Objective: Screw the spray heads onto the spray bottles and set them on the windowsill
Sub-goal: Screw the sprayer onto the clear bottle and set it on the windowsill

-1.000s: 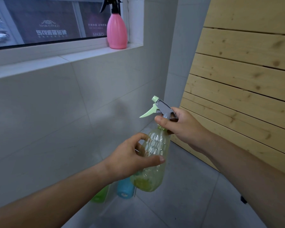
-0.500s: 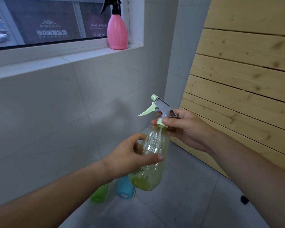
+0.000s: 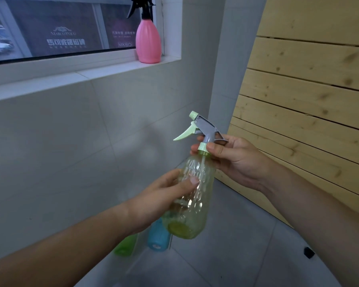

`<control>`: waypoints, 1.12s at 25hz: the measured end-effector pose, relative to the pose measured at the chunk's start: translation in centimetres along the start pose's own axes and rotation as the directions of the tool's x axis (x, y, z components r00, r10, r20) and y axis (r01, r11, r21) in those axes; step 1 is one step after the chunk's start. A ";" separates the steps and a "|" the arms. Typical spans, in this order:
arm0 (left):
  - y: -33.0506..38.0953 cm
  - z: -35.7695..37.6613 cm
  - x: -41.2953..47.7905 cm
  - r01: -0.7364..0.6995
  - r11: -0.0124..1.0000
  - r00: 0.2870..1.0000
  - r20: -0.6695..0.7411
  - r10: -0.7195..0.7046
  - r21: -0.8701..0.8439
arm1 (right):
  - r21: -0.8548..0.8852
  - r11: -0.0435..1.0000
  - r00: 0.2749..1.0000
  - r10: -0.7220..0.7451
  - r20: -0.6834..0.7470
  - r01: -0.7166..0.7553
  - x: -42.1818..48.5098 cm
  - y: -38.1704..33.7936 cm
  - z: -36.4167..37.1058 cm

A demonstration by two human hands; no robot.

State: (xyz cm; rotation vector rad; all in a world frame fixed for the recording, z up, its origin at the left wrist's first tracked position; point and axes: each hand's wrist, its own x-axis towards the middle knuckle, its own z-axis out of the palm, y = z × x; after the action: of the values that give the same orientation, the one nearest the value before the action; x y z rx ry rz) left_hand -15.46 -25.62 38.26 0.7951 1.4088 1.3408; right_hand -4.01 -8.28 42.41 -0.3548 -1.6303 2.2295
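Note:
I hold a clear yellow-green spray bottle (image 3: 195, 195) in mid-air, tilted with its base toward me. My left hand (image 3: 164, 195) wraps the bottle's body. My right hand (image 3: 232, 158) pinches the pale green collar of the grey and green spray head (image 3: 201, 129), which sits on the bottle's neck with its trigger pointing left. A pink spray bottle (image 3: 148, 42) with a black head stands upright at the right end of the white windowsill (image 3: 87, 73).
On the grey floor below my hands lie a blue bottle (image 3: 158, 239) and a green bottle (image 3: 126, 245), partly hidden by my left arm. A wooden slatted panel (image 3: 309, 96) leans on the right. A small black object (image 3: 308, 252) lies on the floor.
My right hand has shifted from around the spray head down to its collar and turned. The bottle has risen slightly and the left hand has tightened around its body.

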 end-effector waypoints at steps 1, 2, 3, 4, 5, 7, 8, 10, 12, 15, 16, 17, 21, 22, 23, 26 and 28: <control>0.0 0.2 0.0 -0.016 1.000 1.000 -0.022 0.017 0.025 | 0.001 1.000 1.000 -0.017 -0.019 0.017 0.1 0.1 0.1; 0.0 0.3 0.0 -0.032 0.998 0.998 -0.046 0.035 0.057 | 0.003 0.999 0.998 -0.033 -0.044 0.033 0.2 0.3 0.3; 0.0 0.4 0.0 -0.046 0.995 0.996 -0.069 0.052 0.090 | 0.005 0.999 0.996 -0.048 -0.074 0.049 0.3 0.5 0.5; -0.1 0.5 0.2 -0.062 0.992 0.994 -0.086 0.071 0.109 | 0.004 0.998 0.992 -0.059 -0.107 0.060 0.5 0.8 0.6; 0.0 0.6 0.2 -0.075 0.991 0.991 -0.103 0.087 0.115 | -0.005 0.998 0.988 -0.070 -0.139 0.070 0.6 1.1 0.7; 0.0 0.7 0.4 -0.097 0.986 0.983 -0.139 0.116 0.136 | -0.038 0.995 0.978 -0.096 -0.188 0.091 0.8 1.5 0.9; -0.2 0.7 0.5 -0.106 0.981 0.979 -0.153 0.131 0.161 | -0.054 0.994 0.973 -0.107 -0.203 0.098 0.9 1.6 0.9; 0.0 0.7 0.4 -0.125 0.969 0.971 -0.176 0.164 0.213 | -0.073 0.992 0.969 -0.118 -0.219 0.104 1.0 1.7 0.9; -0.1 0.5 0.4 -0.134 0.959 0.963 -0.194 0.185 0.250 | -0.065 0.994 0.971 -0.102 -0.216 0.090 1.0 1.9 0.9; 0.4 0.4 0.3 -0.115 0.970 0.965 -0.206 0.160 0.214 | -0.047 0.996 0.978 -0.078 -0.191 0.071 1.1 1.9 0.9; 0.5 0.3 0.3 -0.107 0.979 0.970 -0.197 0.141 0.176 | -0.047 0.996 0.980 -0.084 -0.181 0.077 1.1 1.8 0.9; 0.9 0.3 0.3 -0.100 0.985 0.972 -0.196 0.127 0.141 | -0.052 0.995 0.981 -0.087 -0.175 0.080 1.1 1.7 0.9; 1.8 -1.3 0.6 -0.144 0.988 0.946 -0.287 0.152 0.047 | -0.281 0.960 0.968 -0.068 -0.241 -0.002 0.6 2.0 1.1; 2.0 -1.8 0.8 -0.167 0.986 0.937 -0.309 0.166 0.023 | -0.351 0.936 0.968 -0.070 -0.241 -0.020 0.4 2.2 1.5; 2.3 -2.2 1.0 -0.186 0.982 0.929 -0.325 0.179 0.007 | -0.402 0.915 0.972 -0.073 -0.225 -0.025 0.3 2.5 2.0; 3.7 -3.5 1.4 -0.235 0.972 0.913 -0.339 0.226 0.015 | -0.446 0.895 0.982 -0.090 -0.165 0.008 1.0 2.8 4.2; 5.4 -5.0 1.7 -0.307 0.951 0.894 -0.336 0.297 0.025 | -0.490 0.870 0.983 -0.135 -0.127 0.056 2.8 1.7 5.6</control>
State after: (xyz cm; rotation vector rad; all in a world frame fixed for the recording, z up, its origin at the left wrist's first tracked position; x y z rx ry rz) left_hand -21.63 -24.66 42.63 0.8170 1.5691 1.8028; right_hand -9.02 -12.38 42.52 -0.5482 -2.0543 1.6467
